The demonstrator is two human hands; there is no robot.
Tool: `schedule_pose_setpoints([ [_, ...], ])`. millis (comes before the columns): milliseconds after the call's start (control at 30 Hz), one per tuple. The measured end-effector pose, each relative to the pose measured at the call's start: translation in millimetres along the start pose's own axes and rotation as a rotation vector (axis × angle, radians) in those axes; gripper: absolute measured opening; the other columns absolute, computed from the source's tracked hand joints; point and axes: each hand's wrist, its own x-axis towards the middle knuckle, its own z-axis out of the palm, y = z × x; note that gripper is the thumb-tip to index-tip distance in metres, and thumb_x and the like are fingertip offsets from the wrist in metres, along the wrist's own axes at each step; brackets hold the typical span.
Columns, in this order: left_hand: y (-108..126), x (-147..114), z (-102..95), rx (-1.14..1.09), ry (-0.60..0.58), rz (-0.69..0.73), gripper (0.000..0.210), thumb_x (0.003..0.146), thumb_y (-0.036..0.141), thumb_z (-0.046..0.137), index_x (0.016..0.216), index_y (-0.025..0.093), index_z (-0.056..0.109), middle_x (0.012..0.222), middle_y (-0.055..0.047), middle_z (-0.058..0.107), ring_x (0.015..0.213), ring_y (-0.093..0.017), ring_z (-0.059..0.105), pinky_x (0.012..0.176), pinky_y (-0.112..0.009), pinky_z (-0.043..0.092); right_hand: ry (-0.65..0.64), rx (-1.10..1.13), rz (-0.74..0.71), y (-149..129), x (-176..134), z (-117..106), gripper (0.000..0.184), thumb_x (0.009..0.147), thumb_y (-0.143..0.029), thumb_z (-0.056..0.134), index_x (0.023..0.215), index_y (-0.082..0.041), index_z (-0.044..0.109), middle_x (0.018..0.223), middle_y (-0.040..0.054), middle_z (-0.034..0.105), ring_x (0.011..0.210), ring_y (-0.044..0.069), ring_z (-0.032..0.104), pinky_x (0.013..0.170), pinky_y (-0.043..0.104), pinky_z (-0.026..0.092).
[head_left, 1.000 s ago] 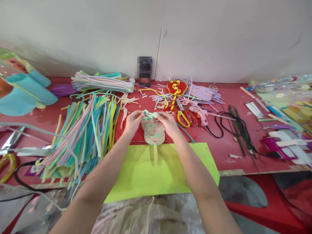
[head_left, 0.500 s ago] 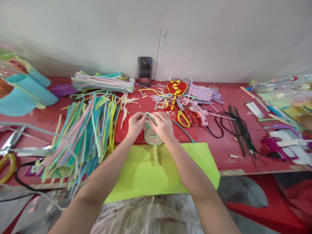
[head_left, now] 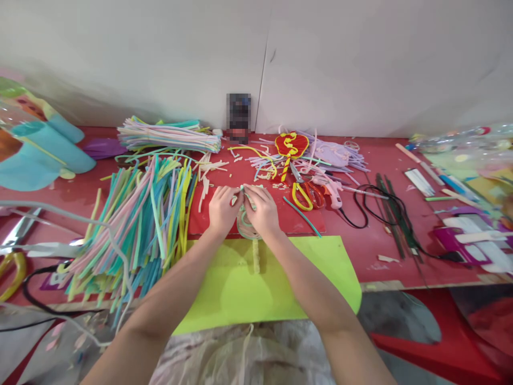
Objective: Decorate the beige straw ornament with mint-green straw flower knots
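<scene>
Both hands meet over a red sheet in the middle of the table. My left hand is closed, its thumb and fingers pinching a short mint-green pipe cleaner. Against it, my right hand pinches the same piece; most of it is hidden by the fingers. Under the hands lies a round pale craft piece edged and swirled in mint green, partly covered. Its yellowish stick handle points toward me over a lime-green sheet. A loose teal pipe cleaner lies to the right.
Pipe cleaners are heaped at left, with a bundle behind. Yellow-handled scissors, a pink glue gun and its black cord lie right. A red-and-yellow craft piece sits behind. Large scissors lie far left.
My hands have drawn closer together at the fingertips. The right hand has shifted slightly left, and the green piece, visible along its length before, is now mostly covered.
</scene>
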Motion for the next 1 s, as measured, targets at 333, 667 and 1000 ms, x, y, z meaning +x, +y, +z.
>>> schedule_pose_setpoints([
  [333,16,-11,7.1,0.205,-0.192,0.129,0.037,0.091,0.021,0.037,0.126,0.014,0.049,0.117,-0.015,0.058,0.111,-0.025,0.050,0.096,-0.038,0.041,0.089,0.577,0.400,-10,3,1,0.030,0.088,-0.037,0.047,0.109,-0.025,0.064,0.118,0.0046,0.063,0.109,0.019,0.059,0.095,0.034,0.048],
  [667,26,-16,18.2,0.201,-0.215,0.172,0.039,0.092,0.020,0.035,0.130,0.020,0.045,0.129,-0.012,0.050,0.119,-0.024,0.047,0.100,-0.041,0.040,0.326,1.019,0.735,5,7,8,0.032,0.076,-0.047,0.059,0.086,-0.018,0.067,0.089,0.0047,0.070,0.085,0.018,0.065,0.079,0.032,0.053],
  [1000,10,-8,20.8,-0.448,-0.105,-0.261,0.020,0.086,0.034,0.052,0.095,0.018,0.061,0.086,-0.004,0.065,0.077,-0.013,0.063,0.069,-0.025,0.051,0.248,1.104,0.711,7,6,10,0.029,0.075,-0.047,0.060,0.091,-0.023,0.068,0.095,0.0027,0.068,0.092,0.018,0.062,0.080,0.032,0.050],
])
